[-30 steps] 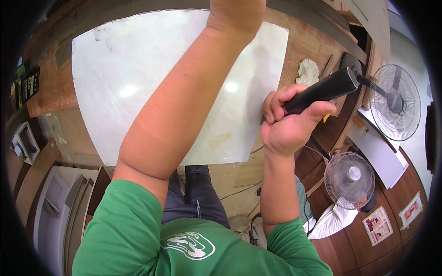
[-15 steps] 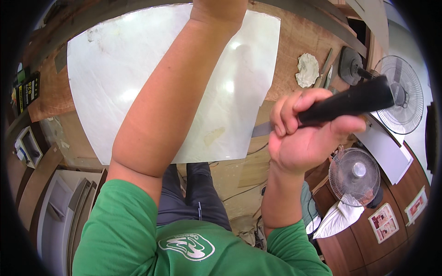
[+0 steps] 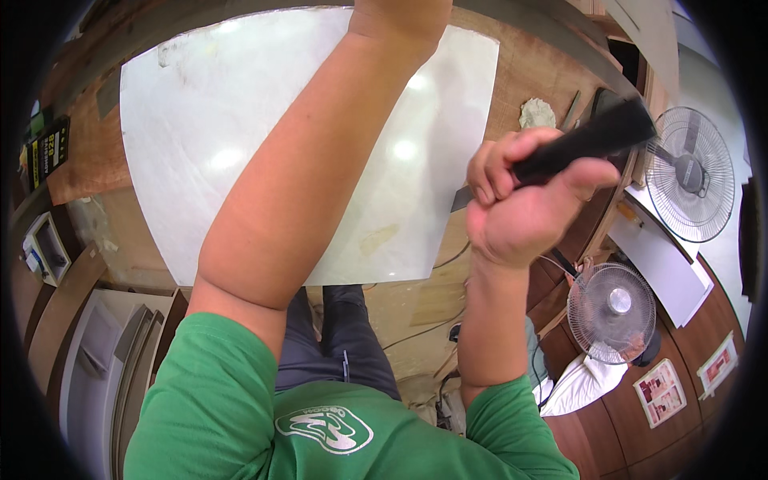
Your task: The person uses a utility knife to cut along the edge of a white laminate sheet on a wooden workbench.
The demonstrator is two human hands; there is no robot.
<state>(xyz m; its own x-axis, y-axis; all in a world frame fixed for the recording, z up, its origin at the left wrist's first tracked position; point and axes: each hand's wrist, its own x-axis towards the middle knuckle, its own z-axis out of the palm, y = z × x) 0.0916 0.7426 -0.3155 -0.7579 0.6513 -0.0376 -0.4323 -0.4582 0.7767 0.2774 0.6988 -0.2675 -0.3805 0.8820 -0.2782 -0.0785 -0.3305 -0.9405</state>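
The tool is held in the air off the near edge of the bench, toward its right end. The right grip is closed around its black handle, palm turned up, fingers curled over it and thumb stretched out along it. The handle slants up to the right, its far end slightly blurred. A short stretch of grey blade shows between the fingers and the right edge of the sheet; whether blade and sheet touch cannot be told.

The white sheet lies over the middle of the bench and hangs out past its near edge. Its surface is glossy, with a yellowish patch near the lower right. The left forearm crosses above it to the far side. The left grip is cut off by the top of the view, fingers hidden, so its state cannot be told.

On the right part of the bench sits a crumpled off-white lump, with a thin strip just beside it. A dark box stands by the left end. Beyond the right end are an upper fan, white panels and a lower fan, with white cloth below.
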